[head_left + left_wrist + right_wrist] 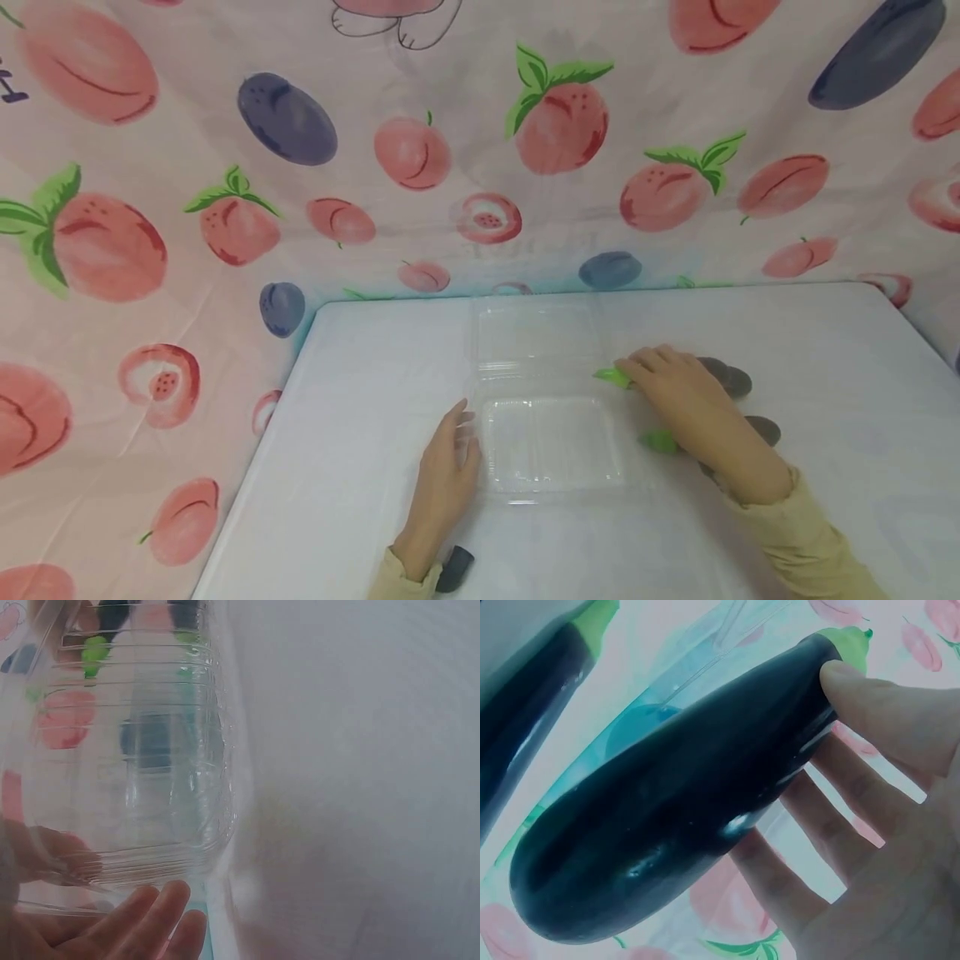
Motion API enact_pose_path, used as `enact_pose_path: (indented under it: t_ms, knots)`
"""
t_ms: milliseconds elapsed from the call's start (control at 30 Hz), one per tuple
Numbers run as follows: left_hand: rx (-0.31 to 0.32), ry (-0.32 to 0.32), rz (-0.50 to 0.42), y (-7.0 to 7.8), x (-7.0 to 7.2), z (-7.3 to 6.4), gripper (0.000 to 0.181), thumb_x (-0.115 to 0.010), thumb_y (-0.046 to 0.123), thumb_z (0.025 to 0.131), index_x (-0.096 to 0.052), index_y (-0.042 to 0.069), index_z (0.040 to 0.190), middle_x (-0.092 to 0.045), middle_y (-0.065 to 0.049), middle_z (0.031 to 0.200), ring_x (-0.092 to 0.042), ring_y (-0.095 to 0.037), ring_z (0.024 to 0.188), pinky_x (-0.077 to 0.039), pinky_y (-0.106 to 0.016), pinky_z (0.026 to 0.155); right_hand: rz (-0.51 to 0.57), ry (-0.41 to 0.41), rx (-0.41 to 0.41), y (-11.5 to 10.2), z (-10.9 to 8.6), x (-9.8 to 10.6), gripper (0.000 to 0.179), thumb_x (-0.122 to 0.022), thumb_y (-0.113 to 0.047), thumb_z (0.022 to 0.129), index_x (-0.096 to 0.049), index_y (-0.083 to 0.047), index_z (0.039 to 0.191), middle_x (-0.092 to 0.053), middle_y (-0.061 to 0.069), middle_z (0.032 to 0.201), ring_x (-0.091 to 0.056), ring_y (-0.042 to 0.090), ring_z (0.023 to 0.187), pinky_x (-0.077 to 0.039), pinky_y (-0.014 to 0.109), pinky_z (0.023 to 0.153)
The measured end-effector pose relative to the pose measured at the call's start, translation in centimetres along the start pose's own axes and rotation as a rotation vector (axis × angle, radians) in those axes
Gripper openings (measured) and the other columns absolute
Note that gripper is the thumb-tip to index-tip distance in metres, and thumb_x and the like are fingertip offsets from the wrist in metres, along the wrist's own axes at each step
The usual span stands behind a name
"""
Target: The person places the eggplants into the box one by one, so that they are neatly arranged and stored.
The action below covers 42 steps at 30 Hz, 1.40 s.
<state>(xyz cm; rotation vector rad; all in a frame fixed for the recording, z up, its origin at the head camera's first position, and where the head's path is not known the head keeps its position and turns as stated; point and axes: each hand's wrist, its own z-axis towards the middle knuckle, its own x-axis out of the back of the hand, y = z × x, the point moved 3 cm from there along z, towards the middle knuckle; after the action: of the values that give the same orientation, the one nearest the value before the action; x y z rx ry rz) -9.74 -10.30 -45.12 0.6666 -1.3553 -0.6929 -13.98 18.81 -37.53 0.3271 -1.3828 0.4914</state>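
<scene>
My right hand point(678, 396) holds a dark purple eggplant point(675, 795), its thumb near the green stem end and its fingers along the other side. In the head view the green stem point(613, 377) points left toward a clear plastic container point(551, 492). My left hand point(446, 475) rests at the left edge of this container, fingers loosely extended with the tips right at the rim. Through the plastic in the left wrist view, part of that hand shows behind the wall. The hinged lid point(536, 333) lies open on the far side.
Another eggplant point(532, 712) lies beside the held one. More dark eggplant ends point(763, 431) and a green stem point(660, 442) show around my right forearm. All stand on a white table point(360, 375), with a fruit-printed cloth point(450, 75) behind and at the left.
</scene>
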Motion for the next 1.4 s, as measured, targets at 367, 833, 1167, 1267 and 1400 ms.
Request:
enact_pose_path:
  t_ms: [367,833,1167,1267,1400]
  knots:
    - [-0.004,-0.001,0.008,0.1,0.0,0.0,0.050,-0.054,0.011,0.098,-0.043,0.009,0.147,-0.061,-0.008,0.134,-0.062,-0.026,0.116,-0.053,-0.044,0.096,-0.001,0.020,0.048,-1.5,1.3,-0.1,0.074,-0.088,0.011,0.060,-0.060,-0.002,0.127,-0.063,0.015,0.121,-0.056,0.035,0.115,-0.048,0.054,0.098]
    - [-0.009,0.001,-0.003,0.2,0.1,-0.1,0.050,-0.054,0.010,0.098,-0.043,0.009,0.146,-0.062,-0.008,0.132,-0.062,-0.025,0.115,-0.053,-0.044,0.096,-0.013,0.078,0.098,-3.5,3.1,-0.8,0.037,-0.072,0.003,0.084,-0.066,-0.008,0.119,-0.066,0.009,0.113,-0.060,0.029,0.107,-0.053,0.048,0.089]
    - [-0.013,0.007,-0.008,0.3,0.0,-0.1,0.049,-0.055,0.010,0.098,-0.044,0.009,0.146,-0.062,-0.007,0.131,-0.062,-0.025,0.115,-0.053,-0.044,0.096,-0.027,0.092,0.142,-4.5,3.9,-1.0,0.039,-0.077,0.003,0.080,-0.067,-0.010,0.115,-0.067,0.006,0.109,-0.061,0.028,0.103,-0.054,0.047,0.089]
    - [-0.010,0.008,-0.007,0.3,0.0,-0.1,0.049,-0.055,0.010,0.098,-0.044,0.009,0.146,-0.062,-0.007,0.131,-0.062,-0.025,0.115,-0.053,-0.044,0.096,-0.038,0.098,0.157,-4.8,4.2,-1.1,0.038,-0.079,-0.001,0.080,-0.068,-0.010,0.115,-0.067,0.006,0.107,-0.061,0.027,0.102,-0.055,0.046,0.088]
    - [-0.008,0.006,-0.006,0.2,0.0,-0.1,0.049,-0.055,0.011,0.098,-0.044,0.009,0.146,-0.062,-0.007,0.132,-0.062,-0.026,0.115,-0.053,-0.044,0.096,-0.051,0.090,0.166,-5.3,4.6,-1.3,0.036,-0.078,-0.004,0.081,-0.068,-0.011,0.115,-0.067,0.006,0.108,-0.062,0.027,0.103,-0.055,0.046,0.089]
